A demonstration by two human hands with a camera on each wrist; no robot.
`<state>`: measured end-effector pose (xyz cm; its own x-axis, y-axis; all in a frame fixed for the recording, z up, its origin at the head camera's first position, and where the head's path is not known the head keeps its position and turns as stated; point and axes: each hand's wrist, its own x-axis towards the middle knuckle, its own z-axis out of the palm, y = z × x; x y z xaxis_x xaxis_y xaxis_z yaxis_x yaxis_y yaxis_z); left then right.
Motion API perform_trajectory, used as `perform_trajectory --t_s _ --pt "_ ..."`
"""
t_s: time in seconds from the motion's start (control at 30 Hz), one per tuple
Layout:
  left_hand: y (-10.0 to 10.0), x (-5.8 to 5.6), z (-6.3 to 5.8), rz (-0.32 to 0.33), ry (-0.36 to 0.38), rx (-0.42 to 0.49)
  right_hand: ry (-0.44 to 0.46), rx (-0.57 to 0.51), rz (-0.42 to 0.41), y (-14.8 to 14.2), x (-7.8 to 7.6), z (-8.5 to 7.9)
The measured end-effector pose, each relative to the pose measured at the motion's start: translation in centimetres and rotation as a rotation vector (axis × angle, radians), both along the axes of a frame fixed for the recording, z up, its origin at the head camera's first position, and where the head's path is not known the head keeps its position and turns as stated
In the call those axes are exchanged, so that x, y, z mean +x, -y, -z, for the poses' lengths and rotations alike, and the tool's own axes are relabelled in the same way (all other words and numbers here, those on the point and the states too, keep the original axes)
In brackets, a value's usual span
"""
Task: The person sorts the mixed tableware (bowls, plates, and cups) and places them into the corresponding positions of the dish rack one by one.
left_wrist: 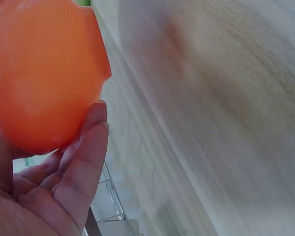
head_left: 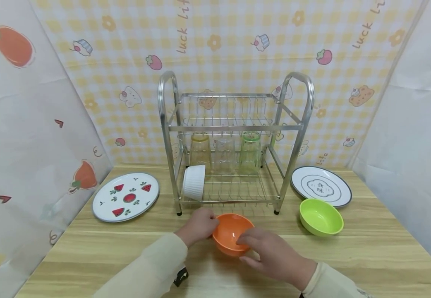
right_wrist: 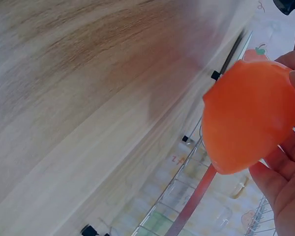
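Note:
An orange bowl (head_left: pixel 229 228) is held between both hands in front of the dish rack, its opening tipped up toward the head camera. My left hand (head_left: pixel 199 225) grips its left rim. At the right side, my right hand (head_left: pixel 275 253) pinches the wall, fingers over the rim inside and thumb outside. Both wrist views show the underside and foot ring of the bowl (left_wrist: pixel 44 73) raised off the wooden table. In the right wrist view, fingers and thumb sit around the bowl (right_wrist: pixel 255 115).
On the metal dish rack's (head_left: pixel 234 128) lower tier, a white ribbed bowl (head_left: pixel 194 182) leans on its side beside yellow (head_left: pixel 200 153), clear (head_left: pixel 224 155) and green glasses (head_left: pixel 250 153). A watermelon-patterned plate (head_left: pixel 126 198) lies left; a white plate (head_left: pixel 321 186) and green bowl (head_left: pixel 320 217) lie right.

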<state>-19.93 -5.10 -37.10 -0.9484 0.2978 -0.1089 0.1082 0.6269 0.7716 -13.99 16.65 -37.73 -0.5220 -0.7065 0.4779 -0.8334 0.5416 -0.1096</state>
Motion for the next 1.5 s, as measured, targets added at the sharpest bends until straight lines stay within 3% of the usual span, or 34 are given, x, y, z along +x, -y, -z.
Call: perform_trajectory --t_s 0.23,0.57,1.07,1.3,1.5 --pt "0.6 0.4 -0.6 -0.024 0.009 0.041 -0.023 -0.024 -0.055 0.7 0.0 0.0" --pt "1.4 0.8 -1.7 -0.013 0.016 0.029 -0.029 -0.032 -0.097 1.5 0.1 -0.3" --pt "1.9 0.8 -2.6 -0.045 -0.045 0.015 -0.186 -0.002 -0.107 2.4 -0.3 -1.0" --pt "1.9 0.7 -3.4 -0.106 -0.071 0.06 -0.187 -0.007 -0.075 2.6 -0.5 -1.5" --pt "2.4 0.4 -4.0 -0.161 -0.139 0.098 -0.186 -0.044 -0.067 2.4 -1.0 -1.7"
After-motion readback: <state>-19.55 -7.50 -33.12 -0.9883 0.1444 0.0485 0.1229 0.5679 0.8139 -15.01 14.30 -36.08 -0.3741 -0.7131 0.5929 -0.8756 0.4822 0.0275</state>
